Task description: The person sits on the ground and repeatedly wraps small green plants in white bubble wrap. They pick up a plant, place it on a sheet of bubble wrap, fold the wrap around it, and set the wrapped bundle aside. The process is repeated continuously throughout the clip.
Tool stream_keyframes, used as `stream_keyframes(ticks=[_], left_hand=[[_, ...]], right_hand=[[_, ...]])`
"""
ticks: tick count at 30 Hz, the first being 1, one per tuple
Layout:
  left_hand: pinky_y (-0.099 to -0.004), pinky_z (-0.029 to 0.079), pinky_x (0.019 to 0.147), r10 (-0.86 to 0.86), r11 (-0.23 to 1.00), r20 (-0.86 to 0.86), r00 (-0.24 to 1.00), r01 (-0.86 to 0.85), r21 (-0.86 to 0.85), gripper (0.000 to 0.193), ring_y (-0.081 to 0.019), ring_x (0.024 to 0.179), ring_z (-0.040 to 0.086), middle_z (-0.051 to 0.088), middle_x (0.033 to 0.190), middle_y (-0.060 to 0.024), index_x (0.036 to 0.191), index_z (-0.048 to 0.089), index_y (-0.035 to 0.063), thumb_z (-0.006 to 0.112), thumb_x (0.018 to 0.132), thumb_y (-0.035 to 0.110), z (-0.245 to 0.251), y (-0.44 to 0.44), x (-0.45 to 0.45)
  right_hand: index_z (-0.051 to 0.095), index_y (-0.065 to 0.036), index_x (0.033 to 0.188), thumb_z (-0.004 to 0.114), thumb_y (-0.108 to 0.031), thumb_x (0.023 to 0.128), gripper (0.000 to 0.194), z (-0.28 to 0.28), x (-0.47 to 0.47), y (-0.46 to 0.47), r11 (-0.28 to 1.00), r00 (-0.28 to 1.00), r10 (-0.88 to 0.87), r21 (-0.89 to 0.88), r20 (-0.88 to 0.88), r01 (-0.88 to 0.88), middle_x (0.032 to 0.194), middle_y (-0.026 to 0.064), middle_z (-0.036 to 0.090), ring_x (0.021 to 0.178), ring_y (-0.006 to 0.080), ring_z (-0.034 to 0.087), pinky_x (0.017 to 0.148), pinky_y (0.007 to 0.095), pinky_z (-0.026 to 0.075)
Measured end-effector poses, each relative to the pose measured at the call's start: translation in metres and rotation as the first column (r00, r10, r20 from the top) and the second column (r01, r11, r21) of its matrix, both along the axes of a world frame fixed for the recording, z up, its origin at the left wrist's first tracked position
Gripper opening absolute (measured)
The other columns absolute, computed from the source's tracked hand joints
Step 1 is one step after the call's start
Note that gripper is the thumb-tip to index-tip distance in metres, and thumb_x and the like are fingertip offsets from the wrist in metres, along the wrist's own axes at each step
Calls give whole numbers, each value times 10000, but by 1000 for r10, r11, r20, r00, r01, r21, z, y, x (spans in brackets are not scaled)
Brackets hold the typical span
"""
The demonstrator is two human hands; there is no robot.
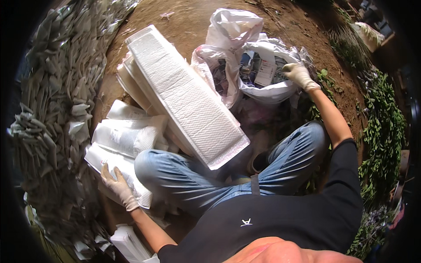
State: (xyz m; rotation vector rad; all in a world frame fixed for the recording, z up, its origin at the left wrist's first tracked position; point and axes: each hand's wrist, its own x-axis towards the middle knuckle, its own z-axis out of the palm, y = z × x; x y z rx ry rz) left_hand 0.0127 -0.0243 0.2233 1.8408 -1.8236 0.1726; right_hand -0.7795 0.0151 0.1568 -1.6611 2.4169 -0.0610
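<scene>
My left hand [119,188], in a pale glove, rests with fingers spread on a white padded mailer [108,157] beside my knee. More filled mailers [125,133] lie fanned out just beyond it, one bearing a printed label. My right hand [300,76], also gloved, is at the right side of an opened white sack [268,93]. Its fingertips bend down over the sack's contents, and whether they grip anything is hidden. Inside that sack lie many small flat packets and a white labelled packet [265,73]. A long stack of flat padded mailers [187,98] slants in front of my legs.
Left of the sack stand a second opened white sack [227,82] with small packets and a crumpled white bag [233,28]. A long heap of grey-white packages [62,108] runs along the left. Leafy green plants [383,131] border the dirt floor [184,29] on the right.
</scene>
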Motion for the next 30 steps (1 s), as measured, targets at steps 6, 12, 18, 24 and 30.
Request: stream_keyframes(ticks=[6, 12, 18, 24, 30], left_hand=[[-443, 459, 1086, -808, 498, -237, 539, 840, 213, 438, -310, 1230, 618, 656, 1298, -164, 1263, 674, 51, 727, 829, 77, -6, 11, -243], [-622, 261, 1177, -826, 553, 282, 489, 598, 580, 807, -490, 1433, 374, 421, 1550, -245, 1523, 458, 129, 755, 784, 257, -76, 46, -312], [-560, 339, 1131, -718, 525, -235, 655, 732, 435, 835, -421, 1316, 467, 502, 1413, -191, 1504, 451, 101, 781, 737, 145, -66, 32, -299], [-684, 181, 1188, -744, 561, 34, 668, 596, 575, 920, -482, 1486, 287, 402, 1579, -190, 1527, 443, 170, 834, 695, 226, -72, 38, -303], [-679, 208, 1180, -793, 560, 121, 597, 637, 529, 867, -440, 1438, 374, 414, 1569, -161, 1562, 426, 253, 717, 756, 121, -81, 42, -299]], right_hand=[[805, -190, 1025, 604, -104, 881, 261, -62, 7, -26, 941, 929, 116, 338, -352, 10, 1051, 86, 776, 1022, 279, 745, 867, 394, 597], [790, -226, 1118, 617, -259, 920, 264, -30, -24, 11, 999, 986, -47, 2, -157, 48, 1055, 90, 766, 977, 286, 733, 863, 403, 578], [761, -86, 1156, 705, -79, 915, 247, 10, -13, 7, 931, 945, -110, -301, 308, 207, 1047, 92, 787, 904, 136, 725, 837, 287, 562], [744, -91, 1060, 625, -171, 885, 226, -11, 119, -71, 897, 902, 376, -329, 214, -296, 967, 125, 746, 939, 271, 734, 837, 393, 574], [823, -166, 878, 671, -125, 835, 163, -125, 262, -160, 837, 769, 533, 351, -352, -420, 922, 61, 796, 832, 257, 774, 636, 394, 606]])
